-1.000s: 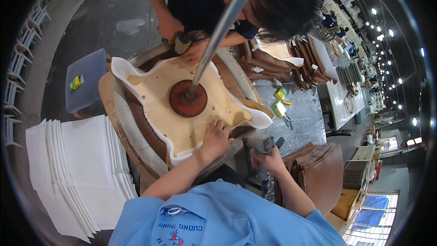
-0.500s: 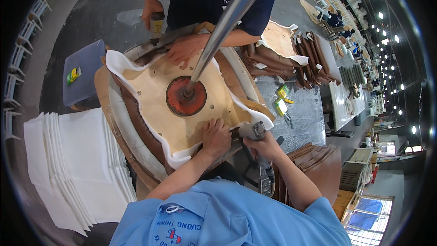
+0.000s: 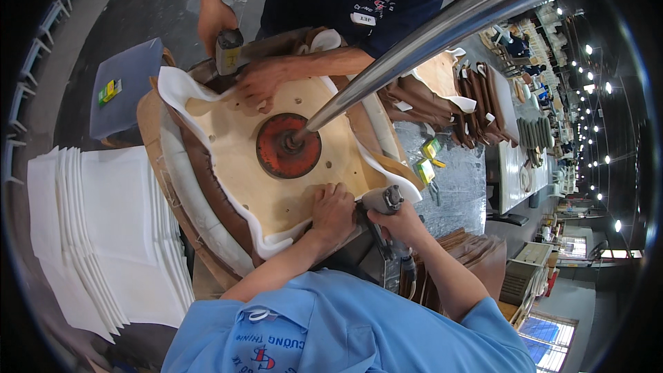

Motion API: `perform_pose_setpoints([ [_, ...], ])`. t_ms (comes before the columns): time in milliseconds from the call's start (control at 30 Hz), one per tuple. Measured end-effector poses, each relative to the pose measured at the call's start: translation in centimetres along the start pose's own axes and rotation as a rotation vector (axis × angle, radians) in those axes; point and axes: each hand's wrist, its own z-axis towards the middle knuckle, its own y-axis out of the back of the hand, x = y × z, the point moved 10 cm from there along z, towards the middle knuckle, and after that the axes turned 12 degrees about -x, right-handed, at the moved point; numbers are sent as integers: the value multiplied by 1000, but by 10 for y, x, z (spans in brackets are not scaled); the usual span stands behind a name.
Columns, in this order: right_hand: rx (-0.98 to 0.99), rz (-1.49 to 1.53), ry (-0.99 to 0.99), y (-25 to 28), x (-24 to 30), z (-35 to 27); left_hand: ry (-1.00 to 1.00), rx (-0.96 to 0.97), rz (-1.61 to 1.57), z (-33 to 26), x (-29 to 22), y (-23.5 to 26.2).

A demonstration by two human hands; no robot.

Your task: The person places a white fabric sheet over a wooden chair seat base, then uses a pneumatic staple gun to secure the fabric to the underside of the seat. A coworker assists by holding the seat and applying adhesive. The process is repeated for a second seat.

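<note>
Under red disc [image 3: 273, 162] lies wooden board [image 3: 273, 197]; we rest left hand [image 3: 334, 211] half curled on near edge, pinch unclear, right hand [image 3: 402, 225] wrapped round staple gun [image 3: 378, 201] beside it.

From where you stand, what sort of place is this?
Likely a furniture upholstery workshop: a wooden panel edged with white padding, stacked white sheets, and brown leather-like pieces.

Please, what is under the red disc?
Under the red disc lies a pale wooden board, with white padding along its edges. What is directly beneath the disc is covered.
</note>
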Motion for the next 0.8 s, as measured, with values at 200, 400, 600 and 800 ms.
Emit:
perform_pose_setpoints([
  [200,-32,19,39,4,6,0,-34,37,17,-5,-1,7],
  [400,-14,154,84,2,-2,-9,-39,12,-4,-7,2,14],
  [600,28,164,70,-5,-2,-12,-11,-40,-41,-1,6,11],
  [800,35,108,41,-4,11,-4,2,-25,-36,0,8,8],
])
